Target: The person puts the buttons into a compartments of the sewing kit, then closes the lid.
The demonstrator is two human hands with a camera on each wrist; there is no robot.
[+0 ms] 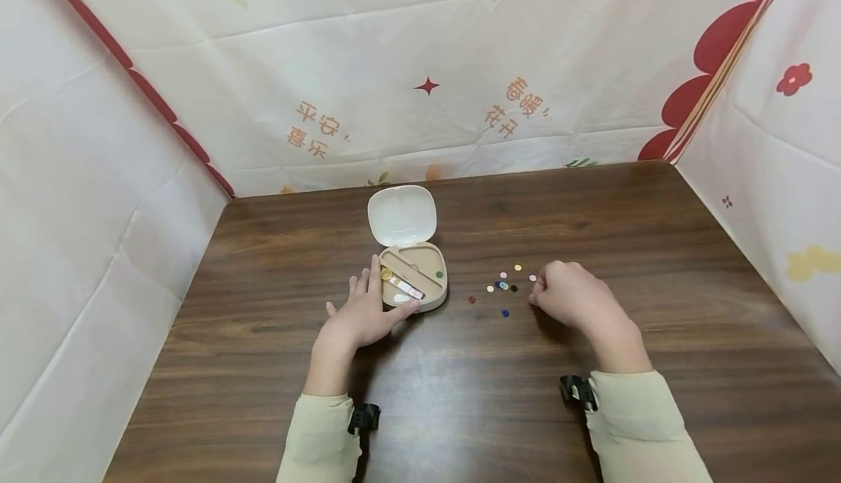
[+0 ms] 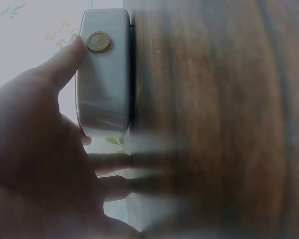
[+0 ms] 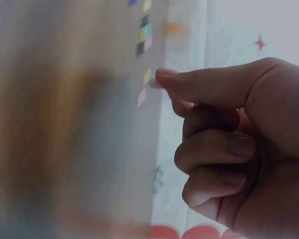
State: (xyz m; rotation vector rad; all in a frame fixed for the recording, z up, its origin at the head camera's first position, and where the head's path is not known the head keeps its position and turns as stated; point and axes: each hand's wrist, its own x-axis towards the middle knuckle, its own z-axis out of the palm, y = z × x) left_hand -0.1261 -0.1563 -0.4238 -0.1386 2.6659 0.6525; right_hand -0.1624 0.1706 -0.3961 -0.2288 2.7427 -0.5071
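A small white case (image 1: 434,304) with a beige compartmented inside stands on the table, its hinged lid (image 1: 402,217) raised. Inside lie a slim tube with a yellow round end (image 1: 404,286) and a green disc (image 1: 439,274). My left hand (image 1: 360,315) rests against the case, fingers spread, index at its left side and thumb at its front, beside the round gold clasp (image 2: 98,42). To the right, my right hand (image 1: 571,293) is low over the table beside scattered coloured discs. Thumb and index pinch a small greyish disc (image 3: 153,84); the other fingers curl into the palm.
Several small discs lie between case and right hand, among them a red one (image 1: 471,300), a dark blue one (image 1: 505,313) and a yellow one (image 1: 517,268). The wooden table (image 1: 460,410) meets printed white cloth (image 1: 420,133) at the back and sides.
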